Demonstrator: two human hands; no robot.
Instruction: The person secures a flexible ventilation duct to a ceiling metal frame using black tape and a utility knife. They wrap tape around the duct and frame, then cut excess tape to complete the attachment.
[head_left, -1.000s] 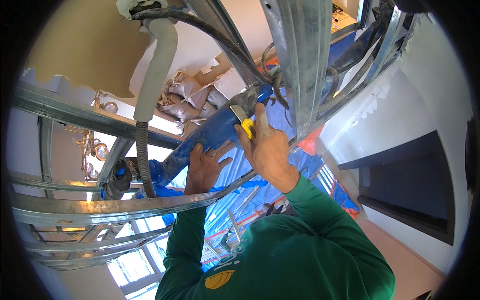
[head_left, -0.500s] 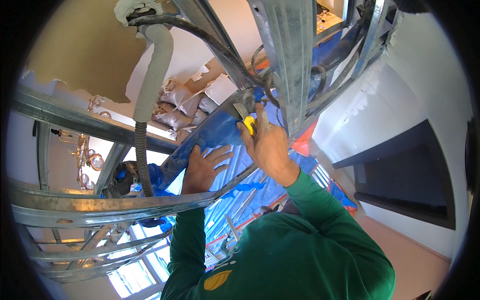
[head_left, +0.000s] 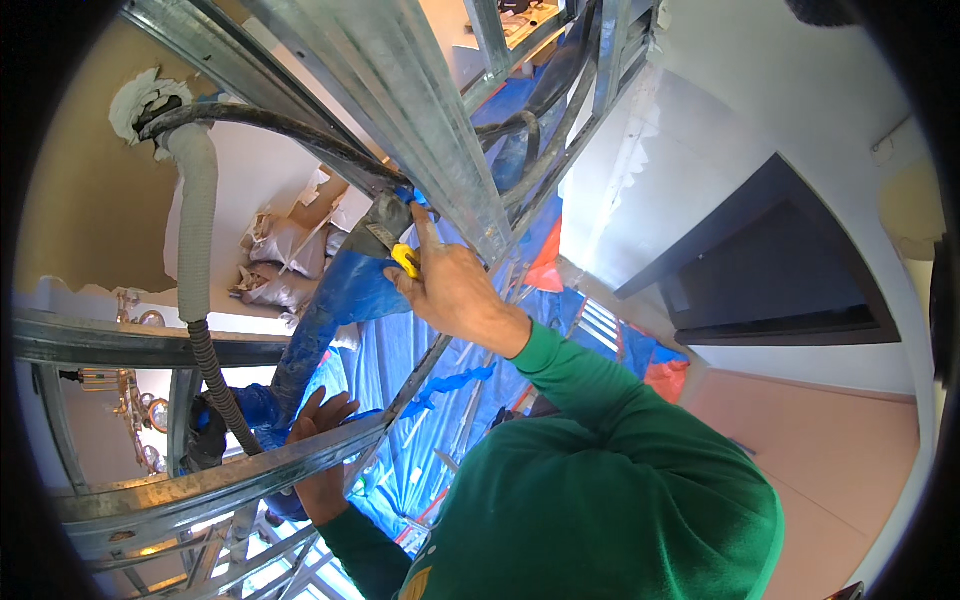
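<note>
Head view: the right hand (head_left: 455,290) is clenched around a yellow-tipped tool (head_left: 398,252), pressing it up where the blue-wrapped duct (head_left: 335,305) meets the metal channel (head_left: 400,90). The left hand (head_left: 322,425) lies flat and released against the duct lower down, steadying it.

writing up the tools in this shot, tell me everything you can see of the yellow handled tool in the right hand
The tool has a yellow grip and a dull grey metal head; its exact kind is hard to tell. The right hand wraps the grip, so only a small yellow part shows by the fingers. The head points up and left, meeting a blue wrapped pipe just under a grey metal framing channel.
</note>
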